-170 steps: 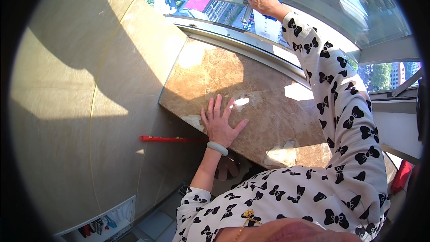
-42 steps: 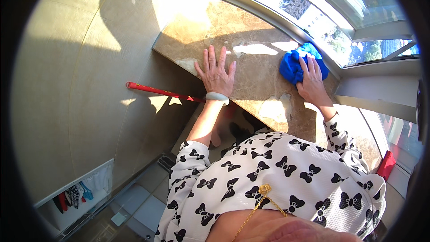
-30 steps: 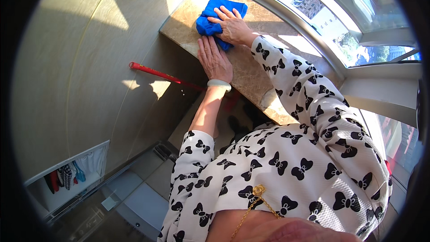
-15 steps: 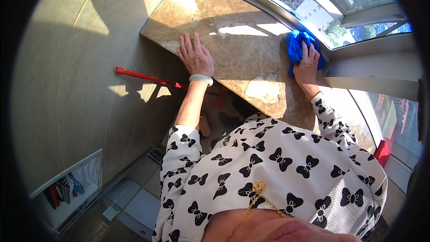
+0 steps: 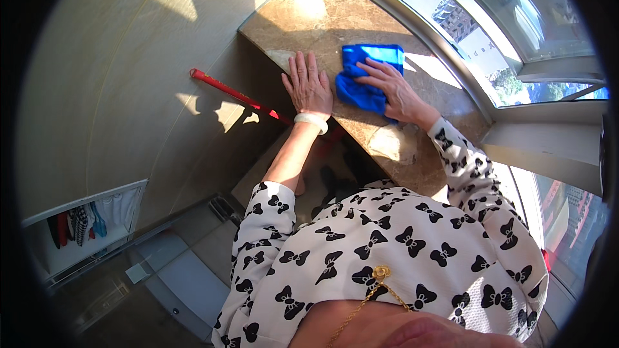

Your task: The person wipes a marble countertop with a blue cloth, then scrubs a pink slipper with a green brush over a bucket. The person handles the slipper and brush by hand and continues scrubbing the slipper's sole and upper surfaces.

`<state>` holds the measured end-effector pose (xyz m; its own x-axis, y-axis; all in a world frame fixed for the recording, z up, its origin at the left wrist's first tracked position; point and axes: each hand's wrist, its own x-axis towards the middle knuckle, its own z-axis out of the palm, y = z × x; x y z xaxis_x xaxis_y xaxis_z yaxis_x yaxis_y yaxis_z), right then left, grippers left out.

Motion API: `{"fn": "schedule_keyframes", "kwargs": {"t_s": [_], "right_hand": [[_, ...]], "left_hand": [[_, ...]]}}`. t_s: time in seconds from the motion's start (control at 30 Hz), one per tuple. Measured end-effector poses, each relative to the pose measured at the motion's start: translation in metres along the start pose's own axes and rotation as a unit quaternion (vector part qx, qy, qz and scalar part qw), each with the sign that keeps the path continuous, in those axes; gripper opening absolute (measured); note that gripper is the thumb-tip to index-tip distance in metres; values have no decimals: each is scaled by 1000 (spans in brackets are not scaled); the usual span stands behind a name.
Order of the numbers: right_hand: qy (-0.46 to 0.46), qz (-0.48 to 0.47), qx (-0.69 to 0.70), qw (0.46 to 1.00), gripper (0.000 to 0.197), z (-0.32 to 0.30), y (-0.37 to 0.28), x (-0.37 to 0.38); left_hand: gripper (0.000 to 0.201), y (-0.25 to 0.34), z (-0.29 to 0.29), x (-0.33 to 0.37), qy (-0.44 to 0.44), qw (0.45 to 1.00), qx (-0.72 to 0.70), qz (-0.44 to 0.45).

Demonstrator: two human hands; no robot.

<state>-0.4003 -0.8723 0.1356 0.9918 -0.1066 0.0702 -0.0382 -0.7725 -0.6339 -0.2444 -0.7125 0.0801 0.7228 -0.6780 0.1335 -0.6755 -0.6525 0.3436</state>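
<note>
A blue cloth, partly folded and bunched, lies on the brown marble windowsill. My right hand presses down on it, fingers spread over its top and right side. Part of the cloth is hidden under that hand. To its left, my left hand rests flat near the front edge of the sill, fingers stretched out and holding nothing. A pale bracelet circles the left wrist.
A metal window frame borders the sill's far side. A red pole slants below the sill, by the tiled wall. At lower left, a white-framed recess holds hanging clothes. Sunlight and shadow patch the marble.
My right hand has slid the blue cloth leftward along the sill, from the window corner to near my left hand. The left hand stays on the edge while the view has shifted.
</note>
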Motion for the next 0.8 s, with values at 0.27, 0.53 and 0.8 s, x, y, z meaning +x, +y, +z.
{"fn": "schedule_keyframes", "kwargs": {"t_s": [0.27,0.53,0.8], "right_hand": [[33,157,-189,969,68,9,84,88],[-2,84,-160,984,66,94,27,263],[-65,-115,-169,977,46,65,-62,53]], "left_hand": [[59,11,-6,-5,-1,1000,-19,-23],[77,16,-11,-23,37,974,-162,-156],[40,-43,-43,-138,-163,956,-242,-19]]}}
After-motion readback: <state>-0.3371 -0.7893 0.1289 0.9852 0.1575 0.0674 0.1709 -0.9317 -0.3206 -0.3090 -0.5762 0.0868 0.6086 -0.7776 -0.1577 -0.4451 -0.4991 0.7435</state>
